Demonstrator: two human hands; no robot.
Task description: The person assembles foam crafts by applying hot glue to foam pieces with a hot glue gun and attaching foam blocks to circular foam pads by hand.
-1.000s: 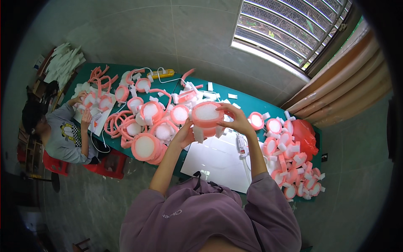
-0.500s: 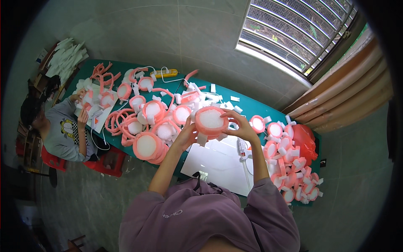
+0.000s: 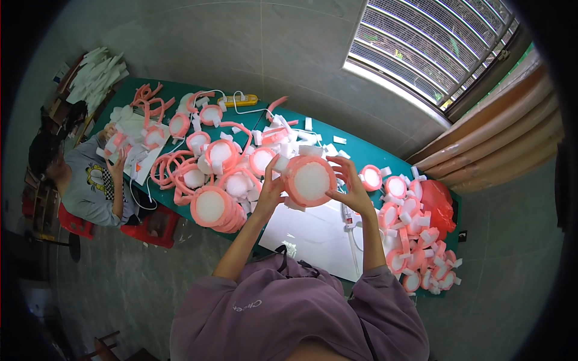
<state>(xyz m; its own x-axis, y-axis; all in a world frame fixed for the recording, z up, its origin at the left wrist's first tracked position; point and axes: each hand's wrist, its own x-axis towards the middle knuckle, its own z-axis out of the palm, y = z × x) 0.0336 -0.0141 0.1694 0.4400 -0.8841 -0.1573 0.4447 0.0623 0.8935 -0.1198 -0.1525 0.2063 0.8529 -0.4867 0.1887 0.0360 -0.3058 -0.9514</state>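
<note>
Above the table I hold a round pink foam ring with a white disc in its middle [image 3: 311,182], its face tilted up toward me and white foam blocks on its rim. My left hand [image 3: 270,189] is closed on its left edge, fingers partly hidden behind it. At the right edge is my right hand [image 3: 349,188], thumb against the rim and fingers curved beside the upper side. Below the piece lies a white board [image 3: 310,240], with a white corded tool [image 3: 348,218] at its right side.
Similar pink pieces [image 3: 211,206] crowd the green table [image 3: 355,157] on the left; another heap [image 3: 415,240] lies at the right by a red plastic bag [image 3: 436,204]. A yellow power strip [image 3: 239,100] is at the back. At far left a co-worker [image 3: 90,180] handles similar pieces.
The ring has turned and tipped so its white face shows more fully, and it sits slightly farther right. My right fingers have shifted from its top to its right edge.
</note>
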